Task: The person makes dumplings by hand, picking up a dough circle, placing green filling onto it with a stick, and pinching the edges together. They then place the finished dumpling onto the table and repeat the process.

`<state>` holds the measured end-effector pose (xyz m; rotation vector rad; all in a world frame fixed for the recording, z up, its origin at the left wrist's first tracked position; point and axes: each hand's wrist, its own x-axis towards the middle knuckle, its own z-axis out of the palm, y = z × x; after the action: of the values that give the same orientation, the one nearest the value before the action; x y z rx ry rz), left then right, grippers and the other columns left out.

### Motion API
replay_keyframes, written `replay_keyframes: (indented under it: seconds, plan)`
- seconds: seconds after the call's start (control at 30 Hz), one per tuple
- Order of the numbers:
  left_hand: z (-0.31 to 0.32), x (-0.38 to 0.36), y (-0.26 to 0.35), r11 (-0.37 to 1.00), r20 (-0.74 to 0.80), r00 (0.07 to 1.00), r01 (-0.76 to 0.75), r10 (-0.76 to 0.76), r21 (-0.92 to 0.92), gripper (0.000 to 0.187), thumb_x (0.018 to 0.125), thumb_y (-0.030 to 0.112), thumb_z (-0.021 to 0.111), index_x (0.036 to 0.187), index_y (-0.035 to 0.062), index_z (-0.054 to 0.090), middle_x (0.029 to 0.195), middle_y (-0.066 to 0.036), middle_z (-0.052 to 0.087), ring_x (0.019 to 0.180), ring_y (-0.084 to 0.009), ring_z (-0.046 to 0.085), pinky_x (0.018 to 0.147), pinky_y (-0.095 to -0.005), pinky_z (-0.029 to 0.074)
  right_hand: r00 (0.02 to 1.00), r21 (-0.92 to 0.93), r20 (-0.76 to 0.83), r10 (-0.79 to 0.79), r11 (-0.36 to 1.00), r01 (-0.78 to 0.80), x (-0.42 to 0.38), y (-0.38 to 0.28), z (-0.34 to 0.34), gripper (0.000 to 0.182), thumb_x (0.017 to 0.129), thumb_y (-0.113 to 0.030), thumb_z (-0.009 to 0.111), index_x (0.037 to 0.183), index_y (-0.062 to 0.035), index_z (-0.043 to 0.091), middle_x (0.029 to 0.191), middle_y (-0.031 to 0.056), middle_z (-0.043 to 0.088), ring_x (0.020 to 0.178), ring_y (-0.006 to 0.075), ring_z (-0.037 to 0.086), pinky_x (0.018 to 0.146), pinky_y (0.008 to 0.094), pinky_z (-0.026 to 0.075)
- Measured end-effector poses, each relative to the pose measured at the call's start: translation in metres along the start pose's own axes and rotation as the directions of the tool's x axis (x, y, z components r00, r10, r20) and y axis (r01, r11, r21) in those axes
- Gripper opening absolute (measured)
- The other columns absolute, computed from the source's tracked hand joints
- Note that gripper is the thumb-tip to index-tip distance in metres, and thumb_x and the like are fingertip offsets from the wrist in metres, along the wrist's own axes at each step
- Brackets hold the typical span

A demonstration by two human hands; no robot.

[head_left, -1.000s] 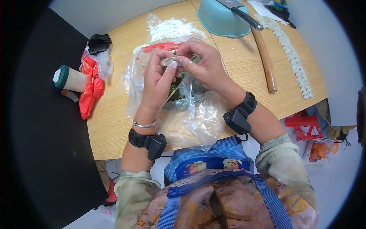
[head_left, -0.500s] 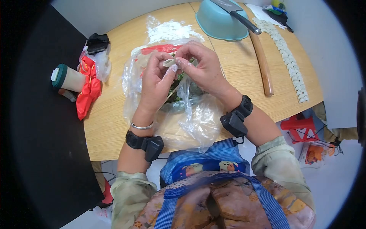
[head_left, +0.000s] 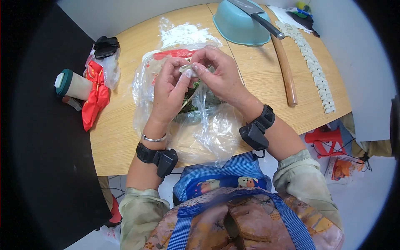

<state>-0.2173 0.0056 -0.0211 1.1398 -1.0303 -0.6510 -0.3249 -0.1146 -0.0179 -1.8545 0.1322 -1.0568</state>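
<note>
Both hands meet over a clear plastic bag (head_left: 200, 146) that holds dark green chopped filling (head_left: 191, 106). Pinched between the fingertips is a small pale dumpling (head_left: 186, 68), its dough folded over. My left hand (head_left: 171, 81) grips it from the left, thumb pressed on its front. From the other side, my right hand (head_left: 216, 73) closes thumb and finger on its edge. White flour dusts the thumbs. A thin stick (head_left: 186, 103) leans in the filling. The fingers partly hide the dumpling, so any filling inside does not show.
A long overlapping row of dumplings (head_left: 312, 66) runs down the right side. A rolling pin (head_left: 285, 73) lies beside an upturned blue bowl (head_left: 241, 25) with a knife (head_left: 262, 18) across it. Flour (head_left: 183, 34) is spread behind the bag; a cup (head_left: 75, 85) and red bag (head_left: 96, 96) are left.
Both hands stay together on the dumpling, with only slight finger movement at its edge. The whole view has shifted a little; nothing else has visibly moved.
</note>
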Motion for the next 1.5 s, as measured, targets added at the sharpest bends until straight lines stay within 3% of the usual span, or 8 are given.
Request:
replay_keyframes:
  seconds: [0.13,0.27,0.53,0.7,0.9,1.03,1.13,1.5]
  plan:
    - [0.000,-0.002,-0.001,0.997,-0.013,1.000,-0.023,0.024,0.070,0.016,0.097,0.005,0.053,0.112,0.0025,0.049,0.094,-0.002,0.059,0.080,-0.0075,0.059,0.065,-0.0213,0.047,1.000,-0.024,0.015,0.010,1.000,-0.010,-0.001,-0.003,-0.002,0.012,0.079,-0.007,0.067,0.087,0.0010,0.063,0.081,0.0095,0.059,0.071,0.0193,0.057,0.066,0.0309,0.048]
    - [0.002,-0.003,0.002,0.980,-0.046,0.998,-0.025,0.034,0.197,0.013,0.096,0.006,0.055,0.108,0.0020,0.053,0.087,-0.002,0.060,0.077,-0.0073,0.058,0.063,-0.0224,0.047,0.998,-0.111,0.066,-0.018,0.993,0.025,-0.001,-0.004,-0.004,0.011,0.084,-0.006,0.066,0.092,-0.0005,0.063,0.087,0.0040,0.058,0.076,0.0116,0.055,0.069,0.0249,0.045]
    - [0.001,-0.001,0.004,0.760,-0.088,0.928,-0.238,0.361,0.605,0.002,0.088,0.002,0.061,0.089,0.0011,0.062,0.085,-0.008,0.058,0.072,-0.0160,0.055,0.065,-0.0260,0.045,0.995,-0.119,0.097,0.000,0.993,0.012,0.000,-0.007,-0.008,0.013,0.083,-0.007,0.067,0.094,-0.0003,0.065,0.089,0.0044,0.059,0.075,0.0120,0.054,0.069,0.0249,0.045]
    - [-0.004,0.003,0.003,0.794,-0.138,0.905,-0.269,0.402,0.545,0.003,0.087,0.002,0.063,0.090,0.0009,0.063,0.087,-0.006,0.058,0.074,-0.0140,0.054,0.066,-0.0250,0.045,0.996,0.014,0.091,-0.004,1.000,0.003,0.000,-0.008,-0.003,0.026,0.089,-0.009,0.064,0.114,-0.0011,0.060,0.100,0.0035,0.061,0.090,0.0095,0.058,0.077,0.0240,0.047]
    - [-0.002,-0.001,0.003,0.943,-0.216,0.946,-0.179,0.243,0.280,0.010,0.089,0.003,0.062,0.099,0.0007,0.061,0.090,-0.003,0.059,0.079,-0.0086,0.054,0.067,-0.0220,0.045,0.948,0.354,0.244,0.204,0.891,-0.283,-0.005,0.000,0.001,0.019,0.094,-0.008,0.059,0.111,0.0008,0.058,0.101,0.0042,0.062,0.089,0.0083,0.060,0.075,0.0212,0.049]
    - [0.002,-0.002,0.005,0.975,-0.158,0.971,-0.154,0.179,0.161,0.020,0.096,0.007,0.054,0.115,0.0024,0.055,0.089,-0.003,0.059,0.074,-0.0055,0.052,0.066,-0.0190,0.043,0.954,0.409,0.195,0.225,0.866,-0.288,0.001,-0.001,-0.006,0.017,0.093,-0.008,0.059,0.109,-0.0008,0.059,0.096,0.0036,0.065,0.083,0.0074,0.060,0.071,0.0216,0.050]
    - [0.002,-0.004,0.003,0.989,-0.128,0.982,-0.126,0.136,0.082,0.015,0.094,0.005,0.054,0.108,0.0001,0.055,0.091,-0.002,0.059,0.079,-0.0066,0.053,0.070,-0.0211,0.043,0.947,0.442,0.152,0.282,0.838,-0.320,0.002,-0.002,-0.010,0.017,0.093,-0.009,0.060,0.108,-0.0012,0.060,0.093,0.0034,0.066,0.080,0.0065,0.060,0.069,0.0212,0.050]
    - [-0.001,-0.003,-0.001,0.869,-0.087,0.970,-0.160,0.226,0.468,0.009,0.092,0.009,0.056,0.087,0.0013,0.057,0.067,-0.006,0.054,0.063,-0.0140,0.051,0.060,-0.0292,0.042,0.941,0.450,0.160,0.297,0.827,-0.337,0.001,-0.002,-0.009,0.015,0.092,-0.008,0.062,0.105,-0.0018,0.062,0.092,0.0028,0.067,0.080,0.0065,0.061,0.067,0.0208,0.050]
